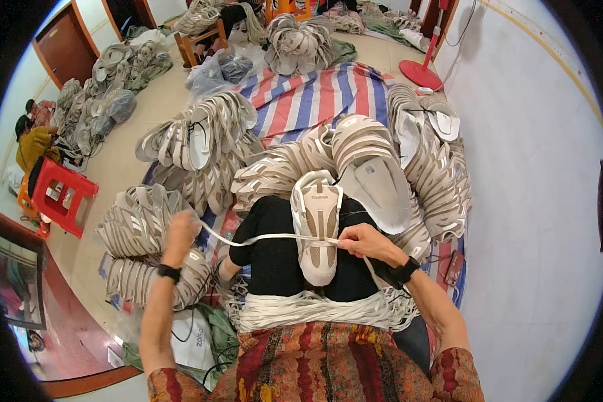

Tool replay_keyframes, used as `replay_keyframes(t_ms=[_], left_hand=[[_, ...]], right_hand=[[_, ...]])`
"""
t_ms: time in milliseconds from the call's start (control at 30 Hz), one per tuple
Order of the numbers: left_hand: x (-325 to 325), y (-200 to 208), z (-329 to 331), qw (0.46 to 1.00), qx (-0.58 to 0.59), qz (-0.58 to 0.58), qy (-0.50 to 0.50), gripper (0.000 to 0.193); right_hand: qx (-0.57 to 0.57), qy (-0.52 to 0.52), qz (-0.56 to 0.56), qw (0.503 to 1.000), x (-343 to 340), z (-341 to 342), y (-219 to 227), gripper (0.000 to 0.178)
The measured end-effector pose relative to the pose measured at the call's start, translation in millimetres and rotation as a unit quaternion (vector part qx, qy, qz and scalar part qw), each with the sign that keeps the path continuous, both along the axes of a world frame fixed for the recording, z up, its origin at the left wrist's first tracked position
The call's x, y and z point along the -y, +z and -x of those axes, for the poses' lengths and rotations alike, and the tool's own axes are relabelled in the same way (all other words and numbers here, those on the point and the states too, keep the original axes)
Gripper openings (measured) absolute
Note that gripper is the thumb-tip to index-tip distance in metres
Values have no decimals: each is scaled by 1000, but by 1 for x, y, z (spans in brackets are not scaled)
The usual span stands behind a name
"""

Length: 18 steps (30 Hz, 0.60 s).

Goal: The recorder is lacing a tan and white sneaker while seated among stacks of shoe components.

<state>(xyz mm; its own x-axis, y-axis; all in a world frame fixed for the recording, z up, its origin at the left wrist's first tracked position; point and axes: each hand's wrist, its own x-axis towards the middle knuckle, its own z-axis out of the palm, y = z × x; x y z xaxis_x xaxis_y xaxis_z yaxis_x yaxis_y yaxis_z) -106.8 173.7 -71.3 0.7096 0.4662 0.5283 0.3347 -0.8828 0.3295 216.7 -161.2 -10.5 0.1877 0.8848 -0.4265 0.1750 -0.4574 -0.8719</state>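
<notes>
A beige and white shoe upper (318,208) lies toe toward me on my lap, between my black-clad knees. A flat white shoelace (261,238) runs across its lower eyelets. Pulled out to the left, one end of the lace is gripped by my left hand (181,234), which is slightly blurred and raised over the stacked uppers. My right hand (370,242) pinches the lace close to the upper's right edge, and a length of it hangs below those fingers. A thick bundle of white laces (321,311) rests across my lap.
Stacks of similar uppers stand at left (141,221), ahead (372,161) and right (442,181) on a striped tarp (321,100). A red stool (63,194) and a person in yellow (37,147) are at far left. A white wall (536,201) borders the right side.
</notes>
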Motion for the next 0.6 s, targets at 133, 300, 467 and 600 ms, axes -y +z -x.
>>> replay_keyframes(t_ms=[133,300,467,600], left_hand=[[132,53,-133,948,32,269,-169,11],[150,42,-153,930,-151,255,-219,23],[112,58,-98,874,-115,452,-132,17],[40,68,16,945,-108,309,16,18]], right_hand=[[-54,-27,-37,997,33,-5,24,22],[-6,-81,4,997,110,-26,72,23],[159,-214,84,960,231,-61,123,23],[253,-331,141,898,312,-74,159,16]])
